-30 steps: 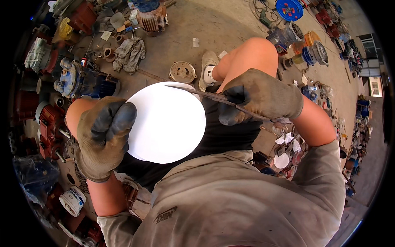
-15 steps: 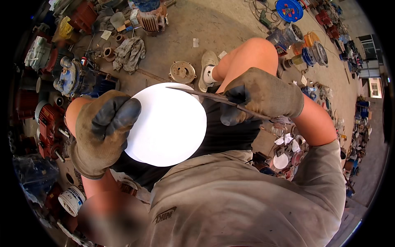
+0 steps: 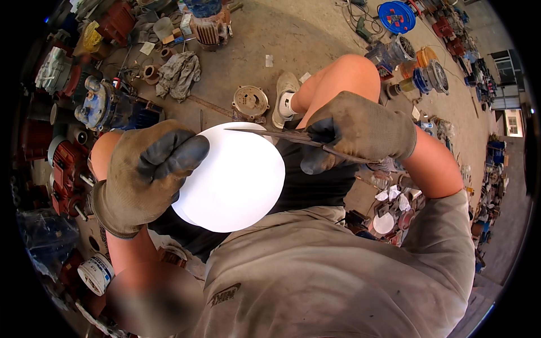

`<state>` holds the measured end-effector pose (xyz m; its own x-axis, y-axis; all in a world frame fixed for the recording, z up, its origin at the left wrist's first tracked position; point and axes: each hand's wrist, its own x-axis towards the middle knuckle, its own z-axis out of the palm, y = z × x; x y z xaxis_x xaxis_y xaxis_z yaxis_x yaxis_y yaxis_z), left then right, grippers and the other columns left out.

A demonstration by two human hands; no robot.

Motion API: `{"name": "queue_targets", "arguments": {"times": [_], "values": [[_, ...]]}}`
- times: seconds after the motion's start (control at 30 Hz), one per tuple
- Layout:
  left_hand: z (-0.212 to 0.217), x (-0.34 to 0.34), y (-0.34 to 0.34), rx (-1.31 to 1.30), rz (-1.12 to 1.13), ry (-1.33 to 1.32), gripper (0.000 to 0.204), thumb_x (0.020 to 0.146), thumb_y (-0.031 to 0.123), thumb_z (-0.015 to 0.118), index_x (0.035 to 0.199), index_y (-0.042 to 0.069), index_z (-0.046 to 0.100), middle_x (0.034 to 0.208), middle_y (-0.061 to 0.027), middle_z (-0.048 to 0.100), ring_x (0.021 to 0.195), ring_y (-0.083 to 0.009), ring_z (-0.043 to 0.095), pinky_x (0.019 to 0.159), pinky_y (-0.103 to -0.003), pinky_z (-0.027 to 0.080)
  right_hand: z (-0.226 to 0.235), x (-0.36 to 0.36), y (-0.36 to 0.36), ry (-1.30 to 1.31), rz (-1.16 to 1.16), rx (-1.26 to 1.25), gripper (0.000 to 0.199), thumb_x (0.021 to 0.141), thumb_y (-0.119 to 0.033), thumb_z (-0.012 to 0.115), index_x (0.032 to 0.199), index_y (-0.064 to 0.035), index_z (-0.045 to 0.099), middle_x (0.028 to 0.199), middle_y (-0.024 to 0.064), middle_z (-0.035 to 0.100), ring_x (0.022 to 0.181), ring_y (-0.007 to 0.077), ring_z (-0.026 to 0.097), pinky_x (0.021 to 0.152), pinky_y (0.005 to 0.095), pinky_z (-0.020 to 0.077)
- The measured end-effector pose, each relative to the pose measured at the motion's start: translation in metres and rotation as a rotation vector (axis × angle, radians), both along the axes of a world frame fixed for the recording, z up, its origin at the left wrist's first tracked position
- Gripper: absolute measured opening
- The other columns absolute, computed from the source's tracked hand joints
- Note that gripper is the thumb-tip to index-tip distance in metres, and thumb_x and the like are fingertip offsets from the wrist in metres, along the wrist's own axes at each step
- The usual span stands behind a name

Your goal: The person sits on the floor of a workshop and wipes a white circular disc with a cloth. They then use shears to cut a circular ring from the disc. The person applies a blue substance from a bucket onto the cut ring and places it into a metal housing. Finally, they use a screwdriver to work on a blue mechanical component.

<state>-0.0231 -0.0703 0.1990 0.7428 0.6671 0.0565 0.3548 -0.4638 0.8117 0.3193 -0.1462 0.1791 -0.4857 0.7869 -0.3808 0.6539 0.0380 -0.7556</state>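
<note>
White sheet [image 3: 239,183] | near-round | evenly bright | edge in left hand [image 3: 152,172]

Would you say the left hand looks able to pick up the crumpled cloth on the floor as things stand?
Probably not: the left hand is busy holding the white disc, and the crumpled cloth lies well ahead on the floor.

Left hand [image 3: 149,172]: left of centre, at the left edge of the sheet [image 3: 234,180]
Right hand [image 3: 360,128]: right of centre, around the scissors [image 3: 282,135]
Scissors: over the sheet's upper edge
Sheet: mid-frame, above the lap [image 3: 307,188]
Cover [image 3: 249,101]: on the floor [image 3: 304,34], left of the shoe [image 3: 286,90]
Rag [image 3: 179,76]: upper left, on the floor
Bucket [image 3: 96,274]: lower left
Cable reel [image 3: 397,17]: upper right, beside the drill [image 3: 362,28]
</note>
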Motion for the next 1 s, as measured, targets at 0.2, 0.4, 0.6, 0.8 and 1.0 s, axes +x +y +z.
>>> {"name": "queue_targets", "arguments": {"times": [0.2, 0.4, 0.6, 0.8, 1.0], "values": [[-0.003, -0.001, 0.004, -0.036, -0.023, 0.004, 0.016, 0.086, 0.009, 0.071, 0.098, -0.001, 0.069, 0.073, -0.0096, 0.062, 0.063, -0.0199, 0.059, 0.061, -0.033, 0.049, -0.003, 0.001, 0.002, -0.001, 0.026, 0.028, 0.04, 0.083, -0.037, 0.085, 0.1, -0.0006, 0.078, 0.081, 0.011, 0.076, 0.076, 0.0219, 0.074, 0.072, 0.0387, 0.0579], [-0.006, 0.0, 0.011, -0.069, -0.085, 0.029, 0.022, 0.082, 0.01, 0.072, 0.101, -0.001, 0.071, 0.075, -0.011, 0.065, 0.064, -0.0223, 0.062, 0.062, -0.035, 0.05, -0.001, 0.004, 0.005, -0.08, 0.032, -0.113, 0.042, 0.084, -0.04, 0.085, 0.101, -0.0015, 0.079, 0.083, 0.011, 0.077, 0.077, 0.0224, 0.074, 0.073, 0.0384, 0.0583], [-0.015, 0.001, 0.018, -0.109, -0.133, 0.06, 0.025, 0.082, 0.013, 0.075, 0.103, 0.0, 0.072, 0.076, -0.0115, 0.066, 0.065, -0.0231, 0.065, 0.063, -0.035, 0.052, 0.005, -0.002, 0.005, -0.015, 0.012, -0.029, 0.039, 0.085, -0.04, 0.083, 0.096, -0.0018, 0.08, 0.079, 0.0107, 0.076, 0.073, 0.0228, 0.073, 0.07, 0.0382, 0.0582], [-0.018, 0.005, 0.021, -0.289, -0.048, 0.114, 0.03, 0.089, 0.022, 0.082, 0.109, 0.002, 0.072, 0.084, -0.0074, 0.071, 0.074, -0.0162, 0.067, 0.068, -0.031, 0.054, 0.0, 0.005, 0.003, -0.083, -0.009, -0.012, 0.038, 0.086, -0.04, 0.082, 0.093, -0.0025, 0.08, 0.074, 0.0099, 0.074, 0.068, 0.0222, 0.072, 0.067, 0.0383, 0.057], [-0.078, -0.002, -0.027, -0.715, 0.502, -0.412, 0.041, 0.099, 0.026, 0.081, 0.126, -0.002, 0.068, 0.109, -0.0005, 0.074, 0.094, -0.0072, 0.064, 0.085, -0.025, 0.053, -0.003, 0.006, 0.007, 0.023, -0.201, -0.133, 0.033, 0.088, -0.033, 0.083, 0.094, 0.0001, 0.08, 0.072, 0.0074, 0.072, 0.066, 0.0144, 0.069, 0.061, 0.0331, 0.0533]]}}
